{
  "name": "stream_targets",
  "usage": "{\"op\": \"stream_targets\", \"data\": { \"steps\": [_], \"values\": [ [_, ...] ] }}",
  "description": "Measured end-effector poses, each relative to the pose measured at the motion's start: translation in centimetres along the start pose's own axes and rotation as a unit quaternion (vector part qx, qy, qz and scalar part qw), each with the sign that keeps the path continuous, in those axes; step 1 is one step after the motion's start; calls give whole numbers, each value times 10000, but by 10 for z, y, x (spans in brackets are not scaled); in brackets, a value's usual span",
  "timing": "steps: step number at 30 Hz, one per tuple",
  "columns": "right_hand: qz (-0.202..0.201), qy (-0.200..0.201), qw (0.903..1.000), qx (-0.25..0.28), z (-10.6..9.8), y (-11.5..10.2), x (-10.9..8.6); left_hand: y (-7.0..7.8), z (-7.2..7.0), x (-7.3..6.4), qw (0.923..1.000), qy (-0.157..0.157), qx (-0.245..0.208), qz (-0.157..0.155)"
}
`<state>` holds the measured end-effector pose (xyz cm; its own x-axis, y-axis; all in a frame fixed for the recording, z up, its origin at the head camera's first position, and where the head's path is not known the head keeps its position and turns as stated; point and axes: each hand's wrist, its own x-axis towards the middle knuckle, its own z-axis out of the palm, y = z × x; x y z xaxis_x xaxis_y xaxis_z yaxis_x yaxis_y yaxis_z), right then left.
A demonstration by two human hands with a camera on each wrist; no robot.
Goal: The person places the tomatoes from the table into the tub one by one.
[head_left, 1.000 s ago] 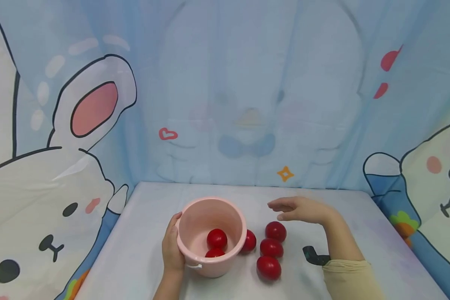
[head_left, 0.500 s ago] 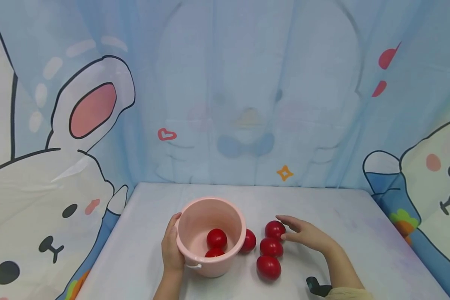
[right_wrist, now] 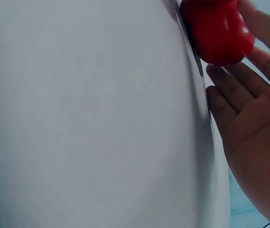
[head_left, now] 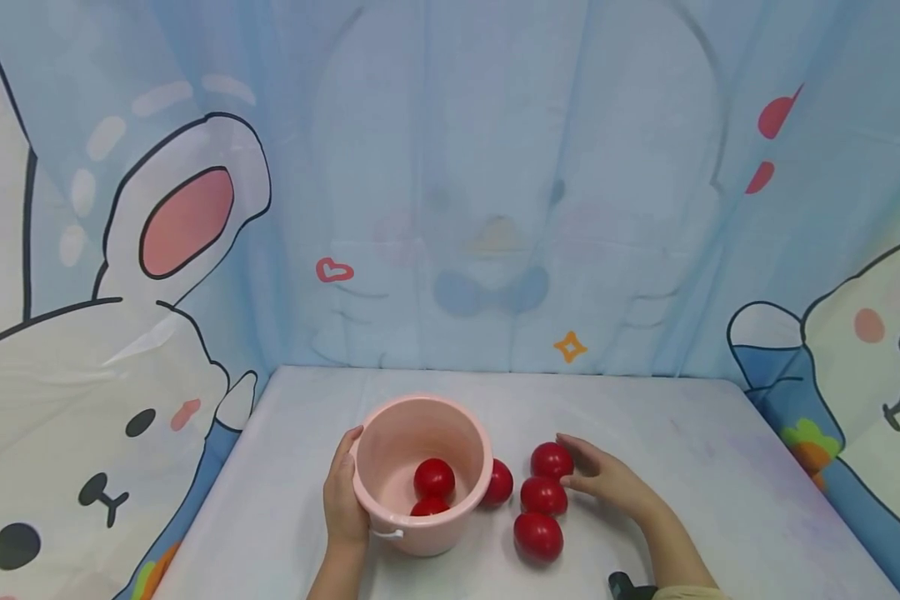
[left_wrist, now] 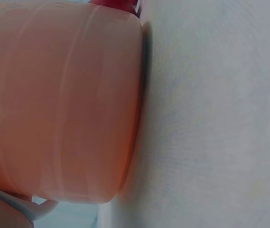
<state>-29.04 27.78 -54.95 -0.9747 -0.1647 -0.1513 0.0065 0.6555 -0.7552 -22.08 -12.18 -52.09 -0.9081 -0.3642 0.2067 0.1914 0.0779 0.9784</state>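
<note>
A pink bucket (head_left: pixel 386 500) with a white handle end stands on the table, and my left hand (head_left: pixel 345 496) holds its left side with fingertips up at the rim. Inside it lie two shiny red tomato-like balls (head_left: pixel 433 478). Another red ball (head_left: pixel 498 483) sits against the bucket's right side, partly hidden. Three more form a row to the right: a far one (head_left: pixel 550 461), a middle one (head_left: pixel 543 497) and a near one (head_left: pixel 537 537). My right hand (head_left: pixel 607 479) reaches around the far ball's right side, thumb and fingers spread. In the right wrist view its long fingers lie right beside that red ball (right_wrist: pixel 223 35).
The table (head_left: pixel 682 475) is covered in white cloth. A blue cartoon-printed curtain (head_left: pixel 495 167) hangs behind it and along both sides. A black wrist device (head_left: pixel 626 587) is on my right forearm.
My right hand has come down and nearer from above the row, to the right side of the far red ball. The left hand, the bucket and the balls have stayed put.
</note>
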Motion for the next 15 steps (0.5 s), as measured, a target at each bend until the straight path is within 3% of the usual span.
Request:
{"op": "stream_targets", "data": {
  "steps": [15],
  "values": [
    [68,188,9997,-129,7,1,-2,-1,1,0,10000,71,2,-42]
  ]
}}
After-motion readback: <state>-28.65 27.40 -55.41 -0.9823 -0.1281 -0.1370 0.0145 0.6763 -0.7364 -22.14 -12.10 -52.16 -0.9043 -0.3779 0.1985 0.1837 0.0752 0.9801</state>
